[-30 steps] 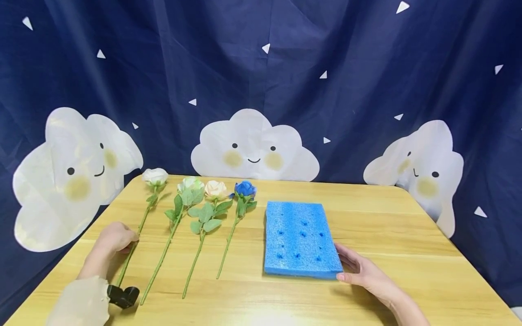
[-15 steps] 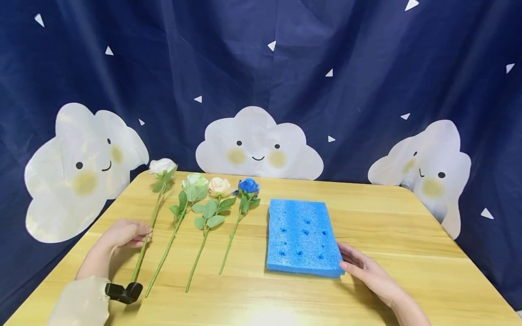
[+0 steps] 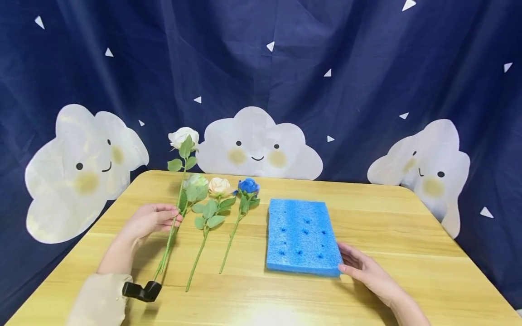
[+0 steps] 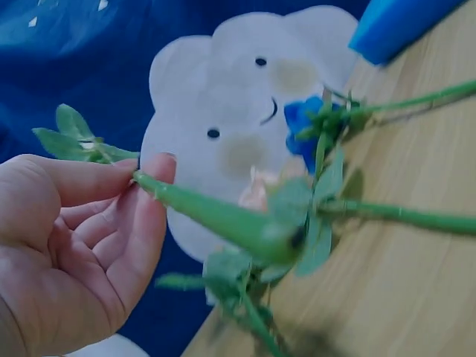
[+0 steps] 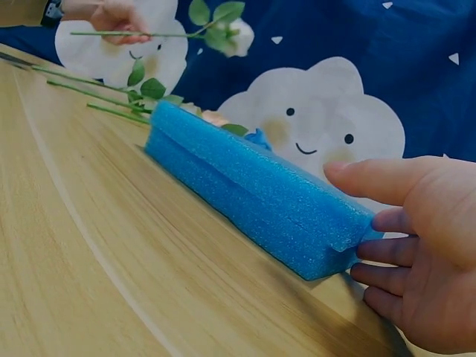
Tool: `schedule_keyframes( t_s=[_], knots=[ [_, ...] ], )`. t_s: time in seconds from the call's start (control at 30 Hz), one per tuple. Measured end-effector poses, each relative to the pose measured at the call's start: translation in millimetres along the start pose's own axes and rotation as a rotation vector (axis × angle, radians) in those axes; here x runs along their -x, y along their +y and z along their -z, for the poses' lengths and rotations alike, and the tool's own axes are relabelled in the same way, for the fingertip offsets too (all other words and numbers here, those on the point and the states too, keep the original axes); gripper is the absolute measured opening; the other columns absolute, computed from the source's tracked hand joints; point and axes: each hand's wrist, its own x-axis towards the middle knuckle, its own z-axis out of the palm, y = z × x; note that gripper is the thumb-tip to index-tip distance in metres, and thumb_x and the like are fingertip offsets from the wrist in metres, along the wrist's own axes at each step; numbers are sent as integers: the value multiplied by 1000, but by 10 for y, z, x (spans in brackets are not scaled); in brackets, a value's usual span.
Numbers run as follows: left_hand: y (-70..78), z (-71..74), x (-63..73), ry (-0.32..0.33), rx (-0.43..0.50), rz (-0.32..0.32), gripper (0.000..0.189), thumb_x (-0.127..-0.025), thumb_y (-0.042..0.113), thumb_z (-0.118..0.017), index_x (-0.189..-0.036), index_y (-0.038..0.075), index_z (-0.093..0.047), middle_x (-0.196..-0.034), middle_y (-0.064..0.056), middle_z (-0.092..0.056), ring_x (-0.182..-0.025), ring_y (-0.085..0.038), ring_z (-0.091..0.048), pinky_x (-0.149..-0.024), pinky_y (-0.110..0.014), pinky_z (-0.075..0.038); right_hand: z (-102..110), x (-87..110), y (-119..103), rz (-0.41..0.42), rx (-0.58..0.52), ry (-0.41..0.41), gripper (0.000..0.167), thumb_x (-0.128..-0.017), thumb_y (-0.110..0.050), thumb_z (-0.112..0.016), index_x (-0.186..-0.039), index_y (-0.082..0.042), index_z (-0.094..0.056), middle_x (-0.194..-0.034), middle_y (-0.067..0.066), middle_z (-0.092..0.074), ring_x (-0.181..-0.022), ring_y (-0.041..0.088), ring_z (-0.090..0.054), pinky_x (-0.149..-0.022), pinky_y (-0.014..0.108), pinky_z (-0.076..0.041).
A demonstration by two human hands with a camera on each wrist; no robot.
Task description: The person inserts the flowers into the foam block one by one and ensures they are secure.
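My left hand [image 3: 152,222] pinches the green stem [image 4: 216,219] of an artificial white rose [image 3: 184,137] between thumb and fingers. The rose is lifted off the table and tilted, its bloom against the backdrop. Under and behind that stem lies a greenish-white rose [image 3: 196,186], partly hidden. My right hand [image 3: 369,272] is at the near right corner of a blue foam block [image 3: 302,237] with several small holes in its top. In the right wrist view its fingertips [image 5: 375,251] touch the block's end, fairly straight, and the thumb extends above the edge.
To the right of the raised rose, a pale peach rose [image 3: 220,187] and a blue rose [image 3: 247,186] lie on the wooden table [image 3: 228,303], stems toward me. A navy curtain [image 3: 302,90] with white clouds hangs behind the table. A black wrist camera [image 3: 142,291] sits on my left sleeve.
My left hand has raised the white rose off the table and carried it right, over the greenish-white rose. The right hand stays at the foam block's corner.
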Motion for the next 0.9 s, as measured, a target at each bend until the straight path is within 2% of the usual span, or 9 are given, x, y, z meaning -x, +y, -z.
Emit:
schedule_keyframes(
  t_s=[0.1,0.17,0.4,0.67,0.8,0.9],
  knots=[
    [77,-118,-23,23,7,-59,24,-94,6,-53,-108,-12,-52,-87,-4,-69,-78,-12,-67,-68,-25,-55,-14,-4,-6,42,-18,-20,67,-92,-13,-57,-143,9,-19,-143,32,-24,-129,39,-30,-90,12,-38],
    [133,-212,-48,24,7,-100,21,-94,6,-53,-106,-10,-54,-87,-4,-69,-78,-11,-67,-66,-23,-55,-26,-5,-10,63,-28,-28,68,-92,-11,-58,-143,10,-18,-143,33,-22,-129,46,-26,-90,12,-39],
    [297,-558,-162,-4,-3,-175,23,-92,5,-55,-105,-14,-53,-82,-3,-69,-73,-11,-67,-63,-24,-55,-46,-7,-12,32,-20,27,69,-88,-10,-63,-143,5,-25,-146,28,-23,-132,41,-22,-91,9,-35],
    [340,-945,-353,-39,-1,-236,24,-91,4,-55,-105,-16,-55,-87,-15,-69,-75,-16,-68,-63,-26,-55,-80,-11,8,20,-17,74,68,-87,-12,-64,-142,3,-28,-145,26,-27,-132,39,-25,-92,9,-34],
    [395,-1122,-439,-52,-8,-274,24,-92,3,-55,-105,-17,-56,-88,-17,-69,-76,-19,-68,-63,-26,-55,-84,-11,14,12,-16,78,66,-89,-13,-63,-143,3,-28,-145,25,-27,-132,39,-25,-92,9,-36],
    [465,-1254,-514,-64,-13,-302,22,-92,4,-55,-104,-14,-58,-88,-15,-69,-78,-22,-68,-66,-32,-56,-80,-12,18,12,-16,83,66,-88,-13,-63,-142,3,-29,-145,25,-27,-132,40,-25,-91,9,-36]
  ],
)
